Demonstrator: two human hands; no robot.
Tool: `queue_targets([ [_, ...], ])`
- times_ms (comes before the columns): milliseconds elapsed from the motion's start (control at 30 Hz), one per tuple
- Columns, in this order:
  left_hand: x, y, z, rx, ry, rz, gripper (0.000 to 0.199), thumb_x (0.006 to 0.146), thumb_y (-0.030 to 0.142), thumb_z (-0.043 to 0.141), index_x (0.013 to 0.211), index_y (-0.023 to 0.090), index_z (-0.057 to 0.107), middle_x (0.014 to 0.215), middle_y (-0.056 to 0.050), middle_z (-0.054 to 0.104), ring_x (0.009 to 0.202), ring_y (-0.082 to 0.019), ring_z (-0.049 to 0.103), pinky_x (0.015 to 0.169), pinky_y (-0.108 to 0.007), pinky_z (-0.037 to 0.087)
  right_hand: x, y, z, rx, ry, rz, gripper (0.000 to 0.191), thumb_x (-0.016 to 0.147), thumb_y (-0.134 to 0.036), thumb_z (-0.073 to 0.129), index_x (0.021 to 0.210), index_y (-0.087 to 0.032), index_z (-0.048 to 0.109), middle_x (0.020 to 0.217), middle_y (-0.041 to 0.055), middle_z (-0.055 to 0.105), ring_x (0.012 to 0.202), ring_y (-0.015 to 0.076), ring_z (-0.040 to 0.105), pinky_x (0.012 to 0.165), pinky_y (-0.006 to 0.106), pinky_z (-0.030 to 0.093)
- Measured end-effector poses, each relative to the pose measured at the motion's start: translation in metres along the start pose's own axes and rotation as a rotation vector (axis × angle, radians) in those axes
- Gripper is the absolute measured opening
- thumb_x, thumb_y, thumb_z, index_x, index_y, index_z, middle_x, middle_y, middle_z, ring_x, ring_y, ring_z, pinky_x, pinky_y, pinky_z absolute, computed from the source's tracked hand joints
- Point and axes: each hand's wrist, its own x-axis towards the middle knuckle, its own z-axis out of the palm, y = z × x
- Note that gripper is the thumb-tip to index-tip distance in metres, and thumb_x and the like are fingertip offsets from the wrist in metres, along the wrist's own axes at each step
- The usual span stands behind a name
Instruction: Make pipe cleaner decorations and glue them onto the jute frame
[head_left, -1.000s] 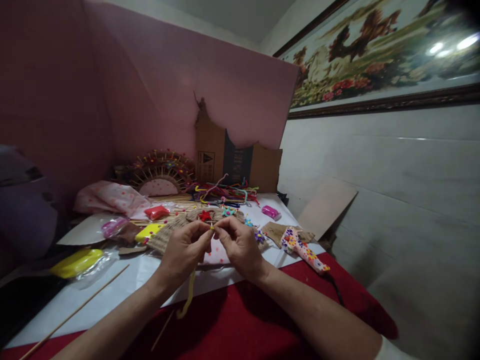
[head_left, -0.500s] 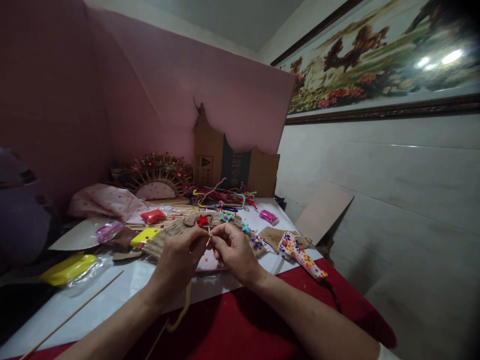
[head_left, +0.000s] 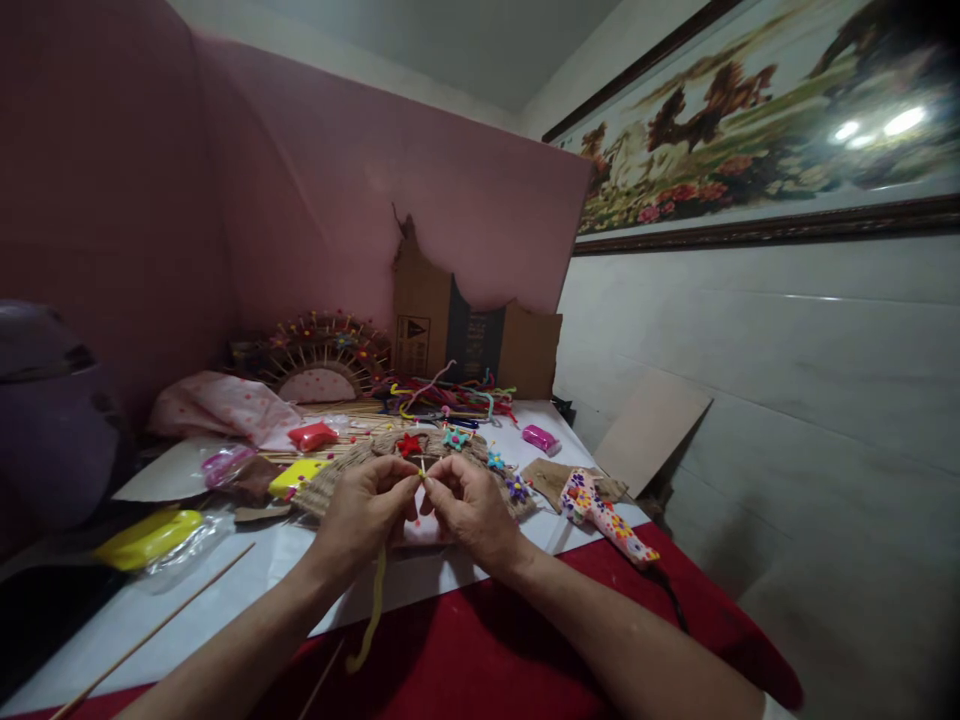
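We saw both hands at work just above the tabletop (head_left: 562,635), thumb and forefinger of each brought together on one small spot. The left hand (head_left: 371,508) and the right hand (head_left: 472,508) met there fingertip to fingertip, pinching a soft, fuzzy yellow craft strip (head_left: 376,612) beside a thin pale stick (head_left: 423,464). The strip's long free end hung below the left hand, over the red cloth—its middle was hidden from us by the fingers.

Behind the hands lay a curved mat of brown woven cord (head_left: 341,478), trimmed with a red star-shaped flower (head_left: 409,445), a teal one (head_left: 455,439) and a purple one (head_left: 517,488). To the right we noted a floral-patterned glue gun (head_left: 606,520), near a magenta plastic-wrapped packet (head_left: 540,438). On the left sat a bright yellow packet in clear wrap (head_left: 150,540), with a slender bamboo stick (head_left: 161,632) slanting nearby. Farther back—before a torn brown cardboard sheet (head_left: 529,350)—we could see a tangled heap of multicoloured fuzzy stems (head_left: 450,393).
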Motion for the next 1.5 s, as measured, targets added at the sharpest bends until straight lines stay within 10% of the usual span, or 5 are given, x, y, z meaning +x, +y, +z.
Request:
queue_targets([
  [267, -0.002, 0.0, -0.006, 0.515, 0.052, 0.429, 0.013, 0.08, 0.017, 0.05, 0.074, 0.016, 0.062, 0.057, 0.002, 0.059, 0.05, -0.009, 0.051, 0.049, -0.019, 0.037, 0.003, -0.002, -0.002, 0.306, -0.08, 0.204, 0.012, 0.074, -0.028, 0.053, 0.073, -0.017, 0.049, 0.054, -0.0037, 0.057, 0.035, 0.0048, 0.039, 0.034, 0.016, 0.03],
  [533, 0.002, 0.002, -0.021, 0.783, -0.047, 0.935, 0.021, 0.085, 0.014, 0.043, 0.081, 0.015, 0.063, 0.072, -0.004, 0.063, 0.063, -0.012, 0.055, 0.057, -0.023, 0.041, 0.006, -0.018, -0.024, 0.798, -0.481, 0.458, 0.016, 0.073, -0.021, 0.057, 0.067, -0.016, 0.043, 0.053, -0.0089, 0.039, 0.035, 0.0004, 0.024, 0.032, 0.012, 0.022],
  [967, 0.005, 0.006, -0.015, -0.186, -0.24, -0.202, 0.029, 0.069, 0.04, 0.067, 0.063, 0.013, 0.057, 0.051, 0.001, 0.056, 0.038, -0.007, 0.044, 0.037, -0.018, 0.031, 0.002, -0.007, -0.014, -0.13, -0.122, -0.192, 0.006, 0.082, -0.021, 0.05, 0.078, -0.018, 0.051, 0.063, -0.0033, 0.052, 0.052, 0.0071, 0.045, 0.047, 0.019, 0.034],
  [1267, 0.006, 0.008, -0.019, -0.207, -0.303, -0.267, 0.026, 0.067, 0.035, 0.066, 0.057, 0.015, 0.054, 0.041, 0.003, 0.05, 0.033, -0.007, 0.039, 0.034, -0.019, 0.027, 0.001, -0.009, -0.017, -0.425, -0.08, -0.42, 0.006, 0.081, -0.013, 0.049, 0.081, -0.017, 0.054, 0.067, -0.0018, 0.053, 0.059, 0.0094, 0.047, 0.057, 0.022, 0.036],
  [1500, 0.003, 0.009, -0.014, 0.499, -0.132, 0.226, 0.011, 0.071, 0.019, 0.051, 0.063, 0.016, 0.058, 0.05, 0.0, 0.055, 0.043, -0.011, 0.048, 0.043, -0.022, 0.032, 0.004, -0.009, -0.017, -0.018, -0.173, 0.025, 0.009, 0.077, -0.024, 0.052, 0.072, -0.018, 0.049, 0.057, -0.0059, 0.042, 0.047, 0.0071, 0.035, 0.043, 0.019, 0.029],
])
